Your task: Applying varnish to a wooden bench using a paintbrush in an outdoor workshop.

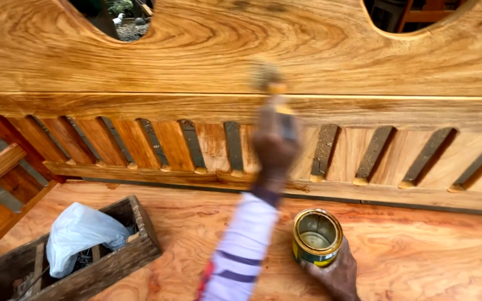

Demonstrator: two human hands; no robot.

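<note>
**Wood bench, brush and tin**

The left hand (274,142), blurred, gripped a paintbrush (268,78) raised against the wooden backrest (308,50). The right hand (336,273) clasped an open tin (317,237) resting on the seat (419,251). A wooden box (107,265) holding a white bag (82,231) sat well apart.

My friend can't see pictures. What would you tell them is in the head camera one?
A left hand in a striped sleeve holds a blurred brush up to a shiny carved wooden panel with slats, while the right hand grips an open tin on a wooden board. At the left, a wooden box holds a white plastic bag.
</note>
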